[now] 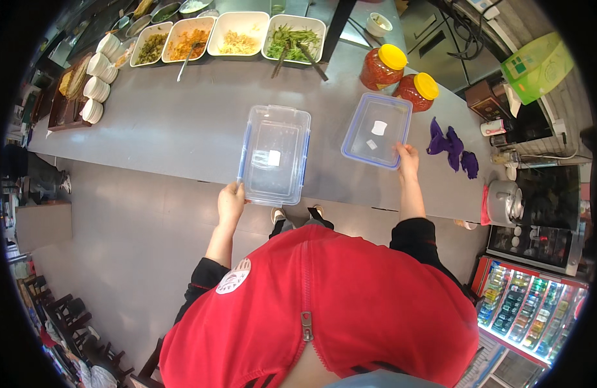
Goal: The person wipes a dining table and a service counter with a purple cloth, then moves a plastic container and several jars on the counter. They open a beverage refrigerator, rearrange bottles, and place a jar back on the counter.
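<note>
My left hand (232,202) grips the near left corner of a clear plastic storage box (277,145) with blue side clips, which has a white label. To the right, my right hand (408,157) holds the near right corner of a clear plastic lid (377,130) with a blue rim; a white label and a small pale patch show on it. Box and lid are apart. Just past the lid stand two plastic jars of red food with yellow lids, one (382,69) behind the other (417,92). A crumpled purple cloth (446,141) lies right of my right hand.
Along the grey counter's (182,116) far edge stand several white trays of food, one with shredded greens (293,39) and tongs. Stacked white bowls (97,89) are at the left. A metal kettle (504,201) stands at the right, beyond it a drinks fridge (531,310).
</note>
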Demonstrator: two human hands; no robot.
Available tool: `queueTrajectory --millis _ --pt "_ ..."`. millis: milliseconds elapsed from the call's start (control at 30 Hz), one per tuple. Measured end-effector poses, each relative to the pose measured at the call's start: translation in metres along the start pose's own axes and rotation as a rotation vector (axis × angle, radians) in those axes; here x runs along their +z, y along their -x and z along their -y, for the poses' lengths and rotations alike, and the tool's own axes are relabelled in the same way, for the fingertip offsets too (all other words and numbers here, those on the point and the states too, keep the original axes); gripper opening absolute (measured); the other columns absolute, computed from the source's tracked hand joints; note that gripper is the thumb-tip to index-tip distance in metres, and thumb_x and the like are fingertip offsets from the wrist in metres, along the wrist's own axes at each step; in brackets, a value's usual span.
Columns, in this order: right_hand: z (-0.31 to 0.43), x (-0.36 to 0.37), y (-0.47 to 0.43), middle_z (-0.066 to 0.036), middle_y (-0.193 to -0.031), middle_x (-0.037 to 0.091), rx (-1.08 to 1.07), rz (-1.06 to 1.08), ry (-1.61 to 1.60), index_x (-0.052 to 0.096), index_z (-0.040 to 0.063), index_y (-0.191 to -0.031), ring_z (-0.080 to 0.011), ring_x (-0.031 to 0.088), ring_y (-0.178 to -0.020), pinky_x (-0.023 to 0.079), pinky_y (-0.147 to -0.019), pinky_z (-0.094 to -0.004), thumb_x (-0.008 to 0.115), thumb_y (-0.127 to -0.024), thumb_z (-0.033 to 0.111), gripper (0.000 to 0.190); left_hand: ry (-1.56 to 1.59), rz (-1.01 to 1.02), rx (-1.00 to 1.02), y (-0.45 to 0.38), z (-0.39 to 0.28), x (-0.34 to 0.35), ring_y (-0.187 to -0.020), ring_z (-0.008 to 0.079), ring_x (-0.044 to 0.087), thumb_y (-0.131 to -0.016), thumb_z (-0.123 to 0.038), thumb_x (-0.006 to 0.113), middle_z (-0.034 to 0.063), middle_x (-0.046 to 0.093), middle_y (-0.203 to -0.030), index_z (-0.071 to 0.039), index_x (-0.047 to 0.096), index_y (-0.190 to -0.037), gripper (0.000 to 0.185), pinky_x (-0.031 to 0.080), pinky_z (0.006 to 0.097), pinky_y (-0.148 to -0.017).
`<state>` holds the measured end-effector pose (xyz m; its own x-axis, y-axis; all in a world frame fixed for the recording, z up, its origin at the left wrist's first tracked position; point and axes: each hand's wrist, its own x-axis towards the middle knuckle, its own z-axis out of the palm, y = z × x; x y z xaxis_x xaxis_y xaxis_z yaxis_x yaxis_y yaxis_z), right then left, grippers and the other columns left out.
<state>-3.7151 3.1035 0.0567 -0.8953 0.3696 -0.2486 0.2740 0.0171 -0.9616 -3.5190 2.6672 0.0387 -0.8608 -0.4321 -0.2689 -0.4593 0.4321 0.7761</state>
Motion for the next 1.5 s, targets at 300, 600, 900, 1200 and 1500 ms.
queueTrajectory --millis 300,600,900,1200,1500 --pt "0.082 -0.019 0.063 -0.007 -0.085 0.059 -0.425 -0.004 0.472 0.050 0.006 -0.100 -0.0169 0.059 -0.074 0.047 -0.066 -0.0302 0.068 -0.078 0.013 0.029 0.311 0.102 -0.044 0.012 -0.051 0.107 -0.059 0.0203 0.067 -0.089 -0.010 0.054 0.0138 0.061 -0.083 0.003 0.056 -0.103 0.019 0.051 0.0303 -0.053" --pt "0.077 0.064 0.157 -0.018 -0.107 0.047 -0.587 0.311 1.021 0.042 0.006 -0.125 -0.0349 0.058 -0.089 0.051 -0.071 -0.0436 0.062 -0.071 0.013 0.058 0.663 0.451 -0.247 0.043 -0.084 0.166 -0.071 0.0196 0.066 -0.086 -0.009 0.059 0.0091 0.058 -0.086 0.002 0.046 -0.096 0.019 0.055 0.0278 -0.060" --pt "0.002 0.077 0.170 -0.014 -0.103 0.044 -0.817 0.559 1.084 0.042 0.009 -0.132 -0.0301 0.054 -0.091 0.052 -0.066 -0.0405 0.056 -0.076 0.009 0.058 0.819 0.743 -0.299 0.048 -0.086 0.158 -0.090 0.0150 0.060 -0.090 -0.016 0.056 0.0062 0.061 -0.101 0.000 0.053 -0.112 0.027 0.049 0.0276 -0.078" --pt "0.015 0.073 0.162 -0.013 -0.105 0.046 -0.608 0.566 1.127 0.044 0.012 -0.130 -0.0308 0.056 -0.092 0.051 -0.073 -0.0385 0.063 -0.078 0.017 0.056 0.787 0.485 -0.250 0.023 -0.087 0.144 -0.090 0.0182 0.060 -0.093 -0.039 0.052 0.0064 0.058 -0.101 -0.002 0.045 -0.121 0.047 0.045 0.0303 -0.082" --pt "0.033 0.036 0.097 -0.013 -0.111 0.054 -0.680 0.060 1.101 0.058 0.004 -0.112 -0.0290 0.053 -0.106 0.047 -0.085 -0.0390 0.065 -0.079 0.030 0.043 0.564 0.392 -0.150 -0.016 -0.117 0.150 -0.078 0.0099 0.057 -0.089 -0.027 0.061 0.0031 0.059 -0.088 0.000 0.048 -0.121 0.044 0.049 0.0239 -0.060"
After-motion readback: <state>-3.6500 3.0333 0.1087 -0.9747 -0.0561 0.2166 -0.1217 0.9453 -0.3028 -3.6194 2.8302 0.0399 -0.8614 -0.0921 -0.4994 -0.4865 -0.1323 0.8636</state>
